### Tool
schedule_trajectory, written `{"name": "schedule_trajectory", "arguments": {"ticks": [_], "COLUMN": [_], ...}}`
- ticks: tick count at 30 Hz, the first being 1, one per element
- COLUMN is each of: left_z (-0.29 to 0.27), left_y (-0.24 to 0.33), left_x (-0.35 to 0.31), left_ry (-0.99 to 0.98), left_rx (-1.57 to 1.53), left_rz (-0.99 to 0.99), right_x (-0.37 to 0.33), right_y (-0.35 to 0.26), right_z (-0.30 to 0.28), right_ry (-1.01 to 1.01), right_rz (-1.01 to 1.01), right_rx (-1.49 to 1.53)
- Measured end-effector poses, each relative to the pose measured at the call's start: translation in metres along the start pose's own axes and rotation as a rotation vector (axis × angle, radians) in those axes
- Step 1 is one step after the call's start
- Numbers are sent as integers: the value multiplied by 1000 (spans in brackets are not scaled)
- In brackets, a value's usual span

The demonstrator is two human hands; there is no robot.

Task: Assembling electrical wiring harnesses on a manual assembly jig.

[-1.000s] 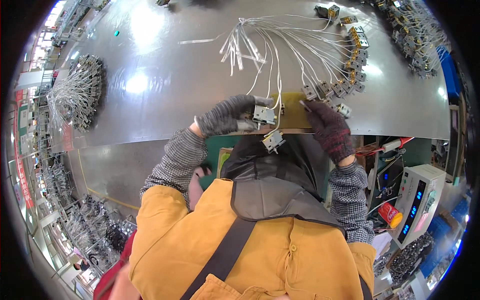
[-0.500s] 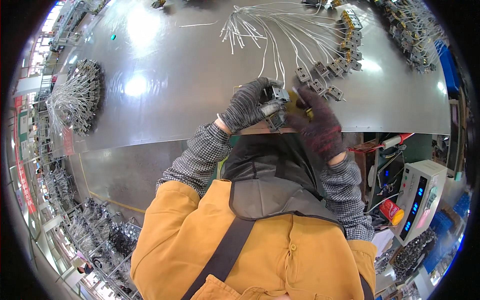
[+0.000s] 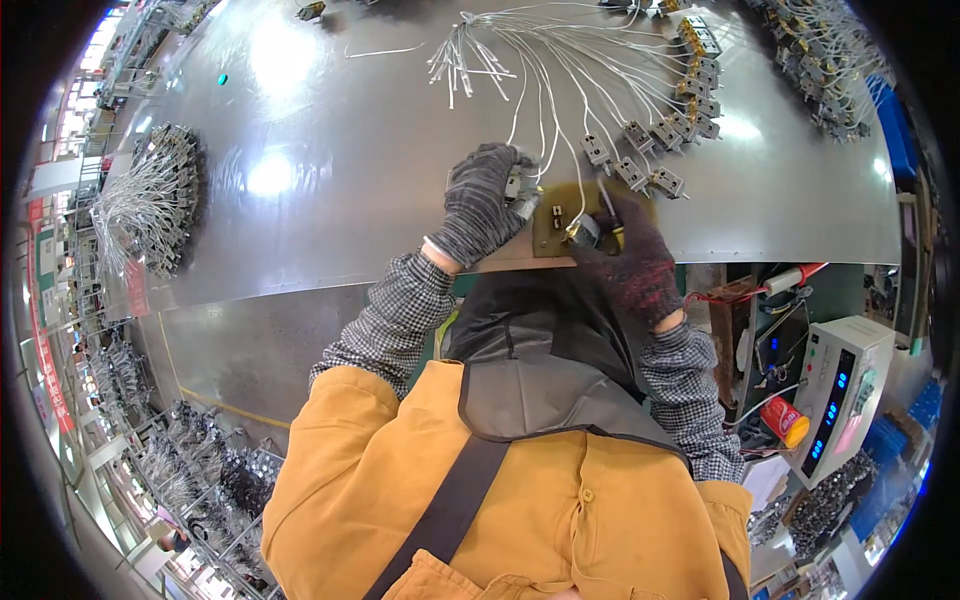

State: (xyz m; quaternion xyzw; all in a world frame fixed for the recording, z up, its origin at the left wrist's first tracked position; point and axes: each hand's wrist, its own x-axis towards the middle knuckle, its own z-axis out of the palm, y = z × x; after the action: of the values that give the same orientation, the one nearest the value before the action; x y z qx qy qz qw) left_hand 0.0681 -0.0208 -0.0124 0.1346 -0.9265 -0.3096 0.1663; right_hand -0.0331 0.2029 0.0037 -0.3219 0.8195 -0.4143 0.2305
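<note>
My left hand (image 3: 484, 200), in a grey striped knit glove, is closed around a small box-shaped metal part (image 3: 515, 186) near the table's front edge. White wires run up from that area. To its right lies a yellow-brown plate (image 3: 545, 243) with small fittings on it. My right hand (image 3: 636, 252), in a dark red and black glove, is closed at the plate's right side. By its fingertips is a second metal part (image 3: 583, 231) with a white wire. A thin light-coloured rod (image 3: 606, 198) sticks out from between its fingers; the rest of it is hidden.
Several wired metal parts (image 3: 665, 135) lie in a curved row beyond my hands, their white wires (image 3: 465, 55) gathered at far left. Other bundles sit at the left (image 3: 165, 200) and far right (image 3: 815, 70). A white instrument box (image 3: 845, 400) and red container (image 3: 784, 421) stand below right.
My left hand has moved slightly left with one metal part. The other part is now apart from it, by my right fingertips over the plate, which has come into clearer view.
</note>
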Motion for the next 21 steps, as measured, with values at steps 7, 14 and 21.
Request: {"name": "schedule_trajectory", "arguments": {"ticks": [7, 14, 21], "left_z": [5, 10, 3], "left_y": [7, 24, 2], "left_x": [-7, -7, 7], "left_ry": [-210, -43, -319], "left_rx": [-337, -60, -207], "left_rz": [374, 372, 30], "right_x": [5, 6, 17], "right_y": [22, 13, 62], "right_z": [9, 31, -16], "right_ry": [126, 216, 128], "right_rz": [63, 9, -457], "right_rx": [255, 178, -104]}}
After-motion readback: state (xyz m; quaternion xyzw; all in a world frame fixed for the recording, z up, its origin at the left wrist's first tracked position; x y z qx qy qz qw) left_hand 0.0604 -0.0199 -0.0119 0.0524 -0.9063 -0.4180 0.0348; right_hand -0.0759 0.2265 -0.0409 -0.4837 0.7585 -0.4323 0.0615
